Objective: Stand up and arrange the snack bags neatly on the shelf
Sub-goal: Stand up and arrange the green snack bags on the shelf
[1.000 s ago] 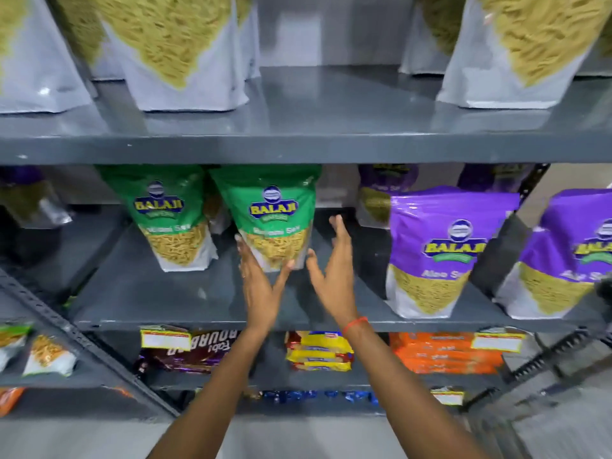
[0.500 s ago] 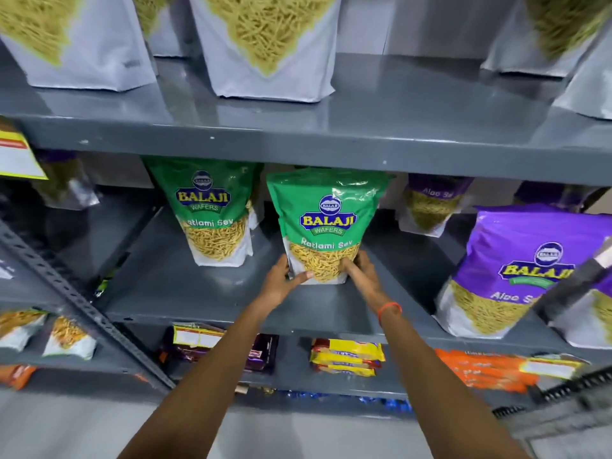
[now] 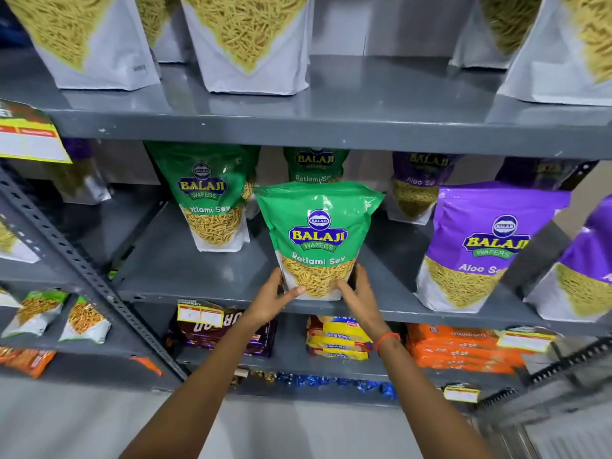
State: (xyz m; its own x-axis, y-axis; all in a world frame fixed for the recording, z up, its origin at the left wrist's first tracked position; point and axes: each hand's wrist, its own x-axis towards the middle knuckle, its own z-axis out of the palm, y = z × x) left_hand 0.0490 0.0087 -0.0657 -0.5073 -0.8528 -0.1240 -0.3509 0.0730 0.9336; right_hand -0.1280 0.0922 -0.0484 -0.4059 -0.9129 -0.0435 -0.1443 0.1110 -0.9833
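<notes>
Both hands gripped the green Ratlami Sev bag (image 3: 318, 240) at its base, centre of the frame: left hand (image 3: 273, 301) clamped on the lower left corner with thumb across the clear window, right hand (image 3: 356, 294) on the lower right corner, fingers wrapped behind. The bag stood upright at the front edge of the middle shelf (image 3: 185, 270), bottom touching or just above the lip; could not tell which. A second green bag (image 3: 208, 197) stood upright further back to the left, a third green bag (image 3: 314, 165) sat directly behind the held one, mostly hidden. Purple Aloo Sev bag (image 3: 483, 246) leaned at centre right, another purple bag (image 3: 586, 270) at the right edge, both tilted. White sev pouches (image 3: 248, 44) lined the upper shelf, across the top of the frame. Risks, as judged: the bag sat so near the lip that letting go early could tip it forward off the shelf, since the grip was low and the top was unsupported. Pushing it back hard could knock the third green bag over behind it. Squeezing the window could crush the sev. Row alignment with the second green bag looked off, so placing here would leave the line staggered. Purple bags not yet straightened.
</notes>
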